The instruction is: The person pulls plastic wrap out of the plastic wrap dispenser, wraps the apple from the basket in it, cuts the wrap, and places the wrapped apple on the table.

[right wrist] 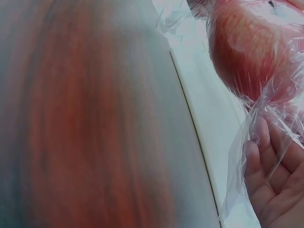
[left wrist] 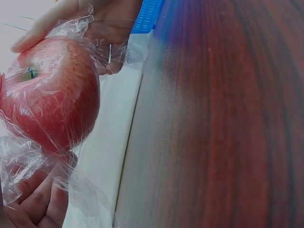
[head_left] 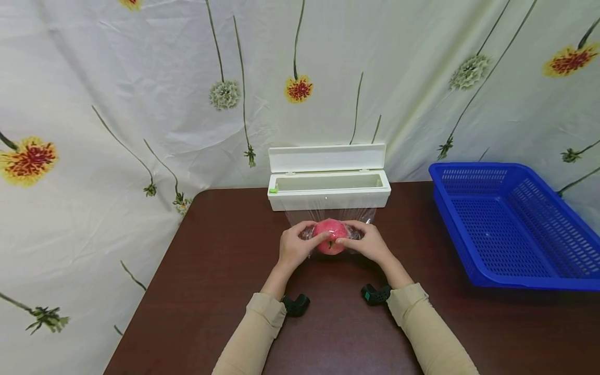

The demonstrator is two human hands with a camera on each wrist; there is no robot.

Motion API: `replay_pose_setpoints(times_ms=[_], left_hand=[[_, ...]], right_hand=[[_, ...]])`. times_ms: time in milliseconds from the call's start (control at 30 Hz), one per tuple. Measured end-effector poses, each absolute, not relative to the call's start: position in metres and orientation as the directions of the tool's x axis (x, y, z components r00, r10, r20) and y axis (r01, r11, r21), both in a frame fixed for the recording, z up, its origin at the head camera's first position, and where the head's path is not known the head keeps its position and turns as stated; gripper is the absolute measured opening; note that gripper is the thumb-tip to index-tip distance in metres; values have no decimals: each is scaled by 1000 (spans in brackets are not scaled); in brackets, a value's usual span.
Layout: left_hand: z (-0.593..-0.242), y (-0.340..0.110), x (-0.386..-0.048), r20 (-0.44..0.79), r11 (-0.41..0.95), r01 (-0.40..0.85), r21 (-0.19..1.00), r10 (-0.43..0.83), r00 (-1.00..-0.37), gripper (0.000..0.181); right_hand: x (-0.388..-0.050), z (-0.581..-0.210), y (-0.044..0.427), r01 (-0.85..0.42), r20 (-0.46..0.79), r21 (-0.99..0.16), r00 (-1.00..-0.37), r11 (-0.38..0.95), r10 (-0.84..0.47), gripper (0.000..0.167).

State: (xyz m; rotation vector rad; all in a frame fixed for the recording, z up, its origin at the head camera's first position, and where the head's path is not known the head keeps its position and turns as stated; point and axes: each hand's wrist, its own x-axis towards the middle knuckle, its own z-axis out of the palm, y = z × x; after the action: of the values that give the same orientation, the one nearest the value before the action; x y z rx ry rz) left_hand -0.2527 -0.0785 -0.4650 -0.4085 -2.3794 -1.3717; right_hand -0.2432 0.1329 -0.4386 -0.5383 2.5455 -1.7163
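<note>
dark brown wood: tbl (head_left: pixel 211 271) runs wide frm l hand (head_left: pixel 294 245) out to its slanted edge at 9 o'clock; more room at 6, btwn the forearms (head_left: pixel 400 273). back edge is at 12, w/ floral curtain (head_left: pixel 154 67) behind. at 3, a strip of wood separates r hand (head_left: pixel 370 242) frm blue basket (head_left: pixel 515 234).

apple (head_left: pixel 330 229) sits mid-tbl side to side, nr the back edge, at 6 o'clock of white box (head_left: pixel 329 199). red w/ paler streaks; stem (left wrist: pixel 31 72) in its hollow, tipped twd the person. clear film (head_left: pixel 300 215) wraps it, shiny on the skin, bunched & creased at 9 & 3, loose part fanning out twd 12. both hands clamped on wrapped apple, thumbs on top nr the stem. can't tell if it touches tbl.

box lies lengthwise 9 to 3, lid (head_left: pixel 327 158) standing up at 12, pale trough showing inside, green tab (head_left: pixel 273 190) at its 9 o'clock end. basket has slotted walls, mesh floor visible.
</note>
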Motion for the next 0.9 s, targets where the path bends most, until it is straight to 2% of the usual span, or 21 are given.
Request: replay_pose_setpoints(times_ms=[133,300,567,667,900], left_hand=[[-465,-80,-253,440,492,423,761,88,-894,46],[-464,-83,-254,482,502,492,711,161,-861,53],[-461,-81,-254,484,437,612,660,376,-790,96],[-459,-80,-254,479,426,632,648,417,-772,95],[-461,-81,-254,483,417,617,668,387,-785,82]], right_hand=[[-256,-458,137,-294,196,-886,-938,359,-286,47],[-261,-465,140,-329,239,-875,-931,356,-274,47],[-261,-464,140,-337,247,-867,-930,368,-272,46],[-261,-465,139,-325,240,-871,-936,367,-259,43],[-263,-469,135,-326,248,-861,-939,389,-237,40]])
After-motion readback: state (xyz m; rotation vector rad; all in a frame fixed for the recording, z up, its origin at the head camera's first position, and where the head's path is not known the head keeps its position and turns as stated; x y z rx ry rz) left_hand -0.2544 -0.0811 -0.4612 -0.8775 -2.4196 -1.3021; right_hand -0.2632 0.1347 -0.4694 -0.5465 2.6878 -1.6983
